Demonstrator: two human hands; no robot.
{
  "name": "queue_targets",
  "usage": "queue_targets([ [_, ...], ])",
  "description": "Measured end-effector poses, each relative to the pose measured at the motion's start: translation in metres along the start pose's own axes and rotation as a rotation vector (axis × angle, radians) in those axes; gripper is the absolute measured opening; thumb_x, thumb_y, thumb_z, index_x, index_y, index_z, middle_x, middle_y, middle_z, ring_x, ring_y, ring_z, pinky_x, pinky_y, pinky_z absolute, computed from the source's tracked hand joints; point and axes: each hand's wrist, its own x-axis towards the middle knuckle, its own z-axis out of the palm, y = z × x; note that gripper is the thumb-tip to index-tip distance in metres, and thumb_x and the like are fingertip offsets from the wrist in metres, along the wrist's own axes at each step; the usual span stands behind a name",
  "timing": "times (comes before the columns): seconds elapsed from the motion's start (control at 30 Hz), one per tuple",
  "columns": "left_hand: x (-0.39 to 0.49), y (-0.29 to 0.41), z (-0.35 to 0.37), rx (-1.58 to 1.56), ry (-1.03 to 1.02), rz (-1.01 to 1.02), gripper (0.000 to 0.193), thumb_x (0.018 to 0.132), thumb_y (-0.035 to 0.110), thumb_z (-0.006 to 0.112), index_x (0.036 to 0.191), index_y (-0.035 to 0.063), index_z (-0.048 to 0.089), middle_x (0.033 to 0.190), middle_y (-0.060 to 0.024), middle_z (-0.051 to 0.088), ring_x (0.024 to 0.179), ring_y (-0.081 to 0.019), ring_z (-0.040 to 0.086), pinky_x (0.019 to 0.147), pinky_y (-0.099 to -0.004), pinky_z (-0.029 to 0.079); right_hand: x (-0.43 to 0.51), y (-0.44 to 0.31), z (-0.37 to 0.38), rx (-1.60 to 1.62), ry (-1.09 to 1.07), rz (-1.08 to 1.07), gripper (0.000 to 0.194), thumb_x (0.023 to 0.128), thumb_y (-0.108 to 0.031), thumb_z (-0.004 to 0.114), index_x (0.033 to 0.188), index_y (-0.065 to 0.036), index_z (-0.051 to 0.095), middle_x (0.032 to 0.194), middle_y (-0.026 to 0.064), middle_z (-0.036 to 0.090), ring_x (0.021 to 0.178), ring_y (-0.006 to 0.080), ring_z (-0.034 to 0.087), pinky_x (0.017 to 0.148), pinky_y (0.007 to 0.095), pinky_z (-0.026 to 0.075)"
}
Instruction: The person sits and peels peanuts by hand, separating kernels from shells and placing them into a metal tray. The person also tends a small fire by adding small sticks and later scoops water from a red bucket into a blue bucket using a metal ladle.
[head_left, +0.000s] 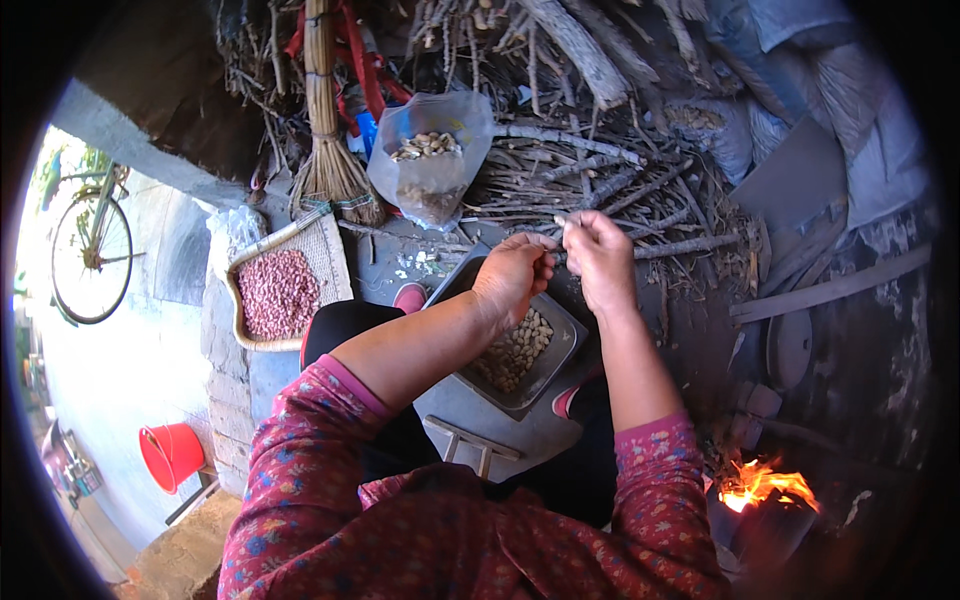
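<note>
My right hand (598, 251) pinches a small pale piece (561, 220), which looks like a peanut or a bit of its shell. Close beside it on the left is my left hand (517, 271), its fingers curled inward; whether they hold anything is hidden. Both hands are above a grey rectangular basin (577, 330) on the floor between my feet. Unshelled peanuts (525, 341) lie in the basin, partly covered by my left forearm. To the left, a woven winnowing basket (336, 255) holds a heap of pink shelled peanut kernels (277, 294).
A clear plastic bag (469, 127) containing peanut shells stands beyond the basin, beside a straw broom (322, 150). Firewood sticks (555, 161) are piled ahead. Flames (769, 484) burn low on the right. A wooden stool (472, 436) is between my legs; a red bucket (172, 454) is left.
</note>
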Motion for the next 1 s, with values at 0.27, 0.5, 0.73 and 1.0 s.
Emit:
queue_targets([
  [0.27,0.006,0.01,-0.005,-0.017,0.018,-0.008,0.013,0.086,0.009,0.042,0.086,0.007,0.054,0.065,-0.002,0.049,0.054,-0.0109,0.044,0.046,-0.022,0.033,0.096,-0.055,0.11,-0.228,-0.181,-0.198,0.024,0.083,-0.012,0.061,0.101,0.001,0.053,0.068,0.0018,0.052,0.05,0.0028,0.04,0.04,0.0169,0.03],
  [0.5,0.0,0.019,0.0,-0.044,0.021,0.055,0.013,0.086,0.009,0.042,0.082,0.0092,0.054,0.064,-0.0006,0.049,0.054,-0.0103,0.044,0.046,-0.0224,0.033,0.057,-0.036,0.051,0.235,-0.257,0.166,0.01,0.08,0.0,0.043,0.089,0.002,0.048,0.081,0.0107,0.053,0.055,0.0063,0.042,0.041,0.0178,0.031],
  [0.73,-0.01,0.02,0.006,-0.026,-0.161,0.004,0.013,0.085,0.014,0.043,0.076,0.0101,0.052,0.065,-0.0004,0.049,0.058,-0.0098,0.044,0.051,-0.0214,0.032,-0.022,-0.02,0.009,0.02,-0.169,-0.12,0.016,0.083,0.001,0.039,0.095,-0.004,0.049,0.096,0.0062,0.06,0.055,0.0003,0.036,0.045,0.014,0.029],
  [1.0,-0.008,0.002,0.017,-0.01,-0.294,-0.028,0.012,0.087,0.02,0.056,0.08,0.0104,0.056,0.069,0.0035,0.049,0.061,-0.0067,0.042,0.053,-0.0195,0.033,-0.033,0.005,-0.021,-0.225,-0.209,-0.403,0.032,0.084,0.008,0.037,0.115,0.002,0.044,0.116,0.0123,0.053,0.105,0.0156,0.05,0.089,0.0265,0.04],
])
